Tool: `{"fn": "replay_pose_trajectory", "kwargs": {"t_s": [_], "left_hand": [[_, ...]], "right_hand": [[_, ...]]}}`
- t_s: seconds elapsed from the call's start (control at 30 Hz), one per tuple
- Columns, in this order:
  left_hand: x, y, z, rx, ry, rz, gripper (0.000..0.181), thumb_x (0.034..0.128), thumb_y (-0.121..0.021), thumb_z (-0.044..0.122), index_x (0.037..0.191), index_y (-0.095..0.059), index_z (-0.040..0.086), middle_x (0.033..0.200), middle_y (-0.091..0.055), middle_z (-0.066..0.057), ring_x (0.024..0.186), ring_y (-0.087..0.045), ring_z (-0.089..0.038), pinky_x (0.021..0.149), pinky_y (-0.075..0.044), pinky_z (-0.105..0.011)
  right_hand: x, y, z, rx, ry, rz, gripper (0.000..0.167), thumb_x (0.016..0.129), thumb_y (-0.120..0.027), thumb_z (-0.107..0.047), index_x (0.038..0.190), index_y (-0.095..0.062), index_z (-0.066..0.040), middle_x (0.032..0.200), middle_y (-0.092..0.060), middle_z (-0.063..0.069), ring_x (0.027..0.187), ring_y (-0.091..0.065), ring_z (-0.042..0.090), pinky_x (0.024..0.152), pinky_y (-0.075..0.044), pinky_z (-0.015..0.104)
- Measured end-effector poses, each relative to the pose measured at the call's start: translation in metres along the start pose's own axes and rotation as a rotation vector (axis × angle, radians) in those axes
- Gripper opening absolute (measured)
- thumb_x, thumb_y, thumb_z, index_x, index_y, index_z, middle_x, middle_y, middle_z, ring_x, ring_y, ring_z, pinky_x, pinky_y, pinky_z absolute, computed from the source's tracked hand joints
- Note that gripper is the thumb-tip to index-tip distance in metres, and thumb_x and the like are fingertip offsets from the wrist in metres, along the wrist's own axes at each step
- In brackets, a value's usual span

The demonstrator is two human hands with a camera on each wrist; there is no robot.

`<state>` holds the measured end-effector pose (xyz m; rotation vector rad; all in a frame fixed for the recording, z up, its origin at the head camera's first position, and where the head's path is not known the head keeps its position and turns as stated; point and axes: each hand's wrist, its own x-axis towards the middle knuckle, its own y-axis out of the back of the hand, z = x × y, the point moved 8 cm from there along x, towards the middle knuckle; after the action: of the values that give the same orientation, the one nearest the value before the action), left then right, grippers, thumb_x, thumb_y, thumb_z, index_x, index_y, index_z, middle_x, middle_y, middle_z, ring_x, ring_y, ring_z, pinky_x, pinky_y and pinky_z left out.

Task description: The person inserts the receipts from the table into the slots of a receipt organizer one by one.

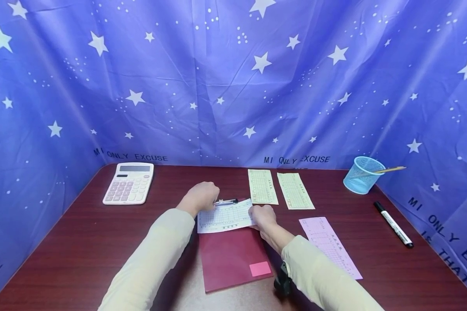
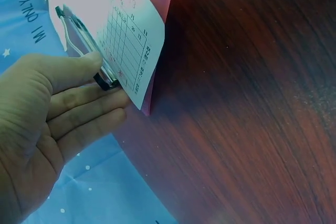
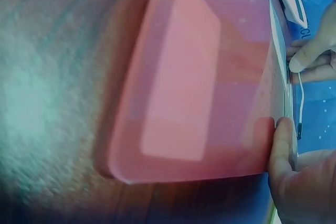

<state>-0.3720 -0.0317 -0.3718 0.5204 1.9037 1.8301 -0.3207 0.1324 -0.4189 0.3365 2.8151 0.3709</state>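
Note:
A dark red clipboard [image 1: 231, 255] with a pink label [image 1: 260, 269] lies at the near middle of the table. Across its top is a white printed form [image 1: 225, 219], its right end slightly lifted. My left hand [image 1: 202, 196] pinches the clip [image 2: 86, 40] at the clipboard's top edge, thumb on the lever and fingers behind the board. At the form's right end, my right hand [image 1: 263, 218] pinches the paper by the board's edge. The right wrist view shows the right thumb [image 3: 282, 140] on that edge; the other right fingers are mostly hidden.
Two yellow-green forms [image 1: 263, 186] lie behind the right hand, and a pink form [image 1: 328, 244] is under the right forearm's far side. A calculator [image 1: 128, 183] sits at the back left. A blue mesh cup [image 1: 359, 177] with a pencil and a marker [image 1: 393, 224] are on the right.

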Motion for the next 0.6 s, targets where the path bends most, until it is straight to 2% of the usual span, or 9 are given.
{"fn": "replay_pose_trajectory", "kwargs": {"t_s": [0.13, 0.33, 0.43, 0.6], "left_hand": [[-0.002, 0.001, 0.001, 0.008, -0.029, 0.026, 0.038, 0.0847, -0.074, 0.002, 0.060, -0.048, 0.014, 0.059, -0.042, 0.004, 0.062, -0.039, -0.014, 0.064, -0.045, -0.032], [-0.003, 0.001, 0.000, 0.017, -0.056, 0.043, 0.033, 0.0840, -0.077, 0.007, 0.061, -0.053, 0.014, 0.061, -0.050, 0.003, 0.063, -0.043, -0.014, 0.066, -0.051, -0.035], [-0.003, 0.001, 0.000, 0.016, -0.064, 0.042, 0.035, 0.0843, -0.077, 0.007, 0.060, -0.052, 0.014, 0.061, -0.048, 0.003, 0.063, -0.041, -0.014, 0.065, -0.050, -0.035], [-0.003, 0.000, 0.001, 0.014, -0.059, 0.030, 0.033, 0.0845, -0.078, 0.009, 0.062, -0.055, 0.014, 0.062, -0.051, 0.002, 0.064, -0.044, -0.015, 0.068, -0.053, -0.036]], "right_hand": [[0.001, -0.002, -0.002, -0.001, -0.017, -0.012, 0.026, 0.074, -0.052, 0.005, 0.099, -0.055, 0.008, 0.088, -0.056, 0.012, 0.073, -0.062, 0.017, 0.058, -0.059, 0.025], [0.007, -0.010, -0.002, 0.065, -0.037, -0.045, 0.040, 0.077, -0.049, 0.006, 0.115, -0.051, 0.019, 0.094, -0.058, 0.019, 0.078, -0.069, 0.024, 0.064, -0.062, 0.030], [0.008, -0.013, -0.001, 0.101, -0.052, -0.056, 0.044, 0.079, -0.048, 0.007, 0.120, -0.047, 0.021, 0.097, -0.056, 0.021, 0.079, -0.070, 0.027, 0.064, -0.062, 0.032], [0.010, -0.014, 0.000, 0.084, -0.062, -0.042, 0.043, 0.082, -0.050, 0.006, 0.122, -0.047, 0.021, 0.097, -0.055, 0.021, 0.075, -0.069, 0.025, 0.061, -0.061, 0.030]]}}
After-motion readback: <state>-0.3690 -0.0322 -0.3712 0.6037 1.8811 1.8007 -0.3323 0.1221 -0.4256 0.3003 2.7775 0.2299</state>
